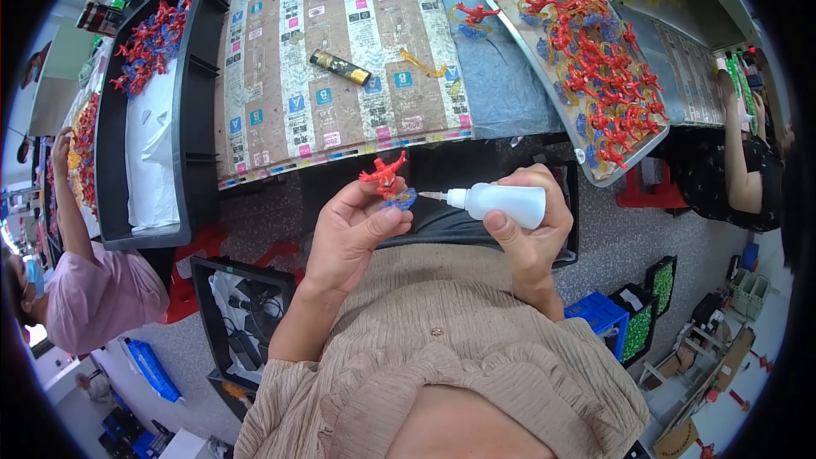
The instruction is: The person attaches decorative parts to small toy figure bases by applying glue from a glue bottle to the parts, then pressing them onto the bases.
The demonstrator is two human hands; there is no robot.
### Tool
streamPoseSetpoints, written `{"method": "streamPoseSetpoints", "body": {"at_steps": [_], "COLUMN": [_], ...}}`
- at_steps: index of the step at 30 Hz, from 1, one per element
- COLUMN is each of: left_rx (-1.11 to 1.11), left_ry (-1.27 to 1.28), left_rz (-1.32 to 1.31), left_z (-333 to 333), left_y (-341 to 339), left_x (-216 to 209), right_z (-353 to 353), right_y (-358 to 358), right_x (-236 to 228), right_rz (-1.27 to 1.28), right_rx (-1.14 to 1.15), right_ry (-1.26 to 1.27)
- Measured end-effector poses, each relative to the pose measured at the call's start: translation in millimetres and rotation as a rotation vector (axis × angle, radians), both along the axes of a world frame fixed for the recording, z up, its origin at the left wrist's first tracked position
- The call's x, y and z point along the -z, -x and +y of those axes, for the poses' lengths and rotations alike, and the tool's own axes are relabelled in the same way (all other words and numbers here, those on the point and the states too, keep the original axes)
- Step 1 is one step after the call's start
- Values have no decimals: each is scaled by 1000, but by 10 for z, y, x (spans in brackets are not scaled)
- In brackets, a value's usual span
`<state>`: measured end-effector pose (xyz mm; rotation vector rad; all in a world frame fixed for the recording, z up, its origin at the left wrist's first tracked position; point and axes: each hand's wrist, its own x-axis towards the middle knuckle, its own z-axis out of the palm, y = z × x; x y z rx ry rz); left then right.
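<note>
Between the thumb and fingers of my left hand is a small red figurine with a translucent blue base. My right hand is closed round a white squeeze bottle, tipped on its side. The bottle's thin nozzle points left and its tip is at the blue base; whether it touches I cannot tell. Both hands are held in front of my body, just off the table's near edge.
A metal tray of red and blue figurines stands at the right, and a black crate with more at the left. On the table lie a black-gold cylinder and a yellow translucent piece. People sit at both sides.
</note>
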<state>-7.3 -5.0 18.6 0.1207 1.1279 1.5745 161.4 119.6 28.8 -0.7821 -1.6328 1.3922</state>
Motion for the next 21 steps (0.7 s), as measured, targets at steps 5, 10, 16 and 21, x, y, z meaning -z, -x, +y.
{"method": "streamPoseSetpoints", "body": {"at_steps": [5, 10, 16, 21], "left_rx": [31, 27, 20, 48], "left_ry": [-24, -10, -24, -27], "left_rz": [11, 95, 105, 93], "left_z": [-29, -30, -21, -33], "left_y": [2, -28, -34, -27], "left_x": [64, 86, 100, 118], "right_z": [32, 21, 15, 13], "right_y": [-18, -5, -12, 7], "right_x": [49, 72, 72, 68], "right_rz": [20, 19, 15, 19], "right_rx": [-86, -84, -78, -71], "right_ry": [-88, -93, -72, -57]}}
